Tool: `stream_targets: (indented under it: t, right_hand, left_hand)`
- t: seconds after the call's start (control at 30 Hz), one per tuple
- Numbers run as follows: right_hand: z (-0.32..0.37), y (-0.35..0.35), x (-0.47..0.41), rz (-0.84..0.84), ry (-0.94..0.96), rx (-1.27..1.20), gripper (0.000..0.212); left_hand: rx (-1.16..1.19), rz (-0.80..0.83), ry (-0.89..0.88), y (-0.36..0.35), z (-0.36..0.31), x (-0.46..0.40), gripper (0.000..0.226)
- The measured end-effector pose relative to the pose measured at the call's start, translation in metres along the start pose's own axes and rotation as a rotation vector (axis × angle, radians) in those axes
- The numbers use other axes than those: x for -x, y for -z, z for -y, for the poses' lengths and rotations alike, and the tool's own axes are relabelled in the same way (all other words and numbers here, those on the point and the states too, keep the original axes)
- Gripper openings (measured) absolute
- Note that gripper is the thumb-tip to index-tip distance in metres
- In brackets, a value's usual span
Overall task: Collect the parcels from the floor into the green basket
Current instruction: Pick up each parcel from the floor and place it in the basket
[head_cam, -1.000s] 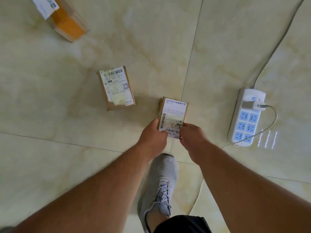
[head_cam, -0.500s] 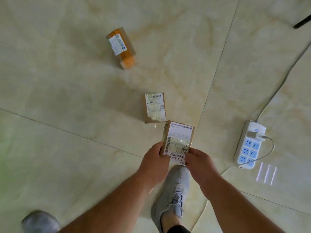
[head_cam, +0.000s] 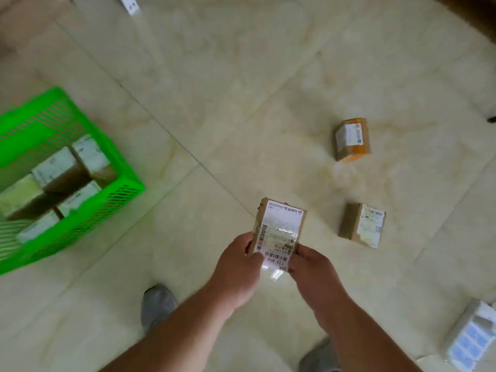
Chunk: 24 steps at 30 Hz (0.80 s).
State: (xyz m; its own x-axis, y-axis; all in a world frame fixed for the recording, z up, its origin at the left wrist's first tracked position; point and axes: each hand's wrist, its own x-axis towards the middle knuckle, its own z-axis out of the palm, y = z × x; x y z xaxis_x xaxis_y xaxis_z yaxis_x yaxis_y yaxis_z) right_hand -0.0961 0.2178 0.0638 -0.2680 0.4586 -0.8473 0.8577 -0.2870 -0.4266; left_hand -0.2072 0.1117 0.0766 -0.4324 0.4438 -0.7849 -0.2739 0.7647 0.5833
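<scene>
- small brown cardboard parcel with white barcode label point(head_cam: 277, 232): held in the air above the floor, label up, well right of the green basket
- left hand point(head_cam: 239, 269) grips its near-left edge, thumb on the label; right hand point(head_cam: 312, 272) grips the near-right corner
- green slotted plastic basket point(head_cam: 118, 194): on the floor at left, several labelled brown parcels point(head_cam: 61, 167) inside, blurred
- brown labelled box point(head_cam: 362, 225): on the floor, just right of the held parcel
- brown box with orange tape point(head_cam: 351, 139): on the floor, beyond it
- white power strip with blue sockets point(head_cam: 469, 336): far right, near edge
- grey shoes point(head_cam: 157, 304) on cream marble floor tiles point(head_cam: 241, 103)
</scene>
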Motion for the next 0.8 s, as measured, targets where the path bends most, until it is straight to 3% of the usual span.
stream_targets:
  t: [0.37, 0.67, 0.8]
  right_hand:
    - [0.194, -0.219, 0.111, 0.153, 0.193, 0.354, 0.037]
    - [0.266, -0.322, 0.142, 0.248, 0.265, 0.486, 0.048]
    - [0.283, -0.359, 0.149, 0.387, 0.313, 0.575, 0.043]
  left_hand:
    - [0.256, -0.261, 0.065, 0.272, 0.06, 0.088, 0.035]
    - [0.41, -0.435, 0.102, 0.374, 0.094, 0.121, 0.044]
    - [0.527, -0.514, 0.156, 0.4, 0.107, 0.134, 0.045]
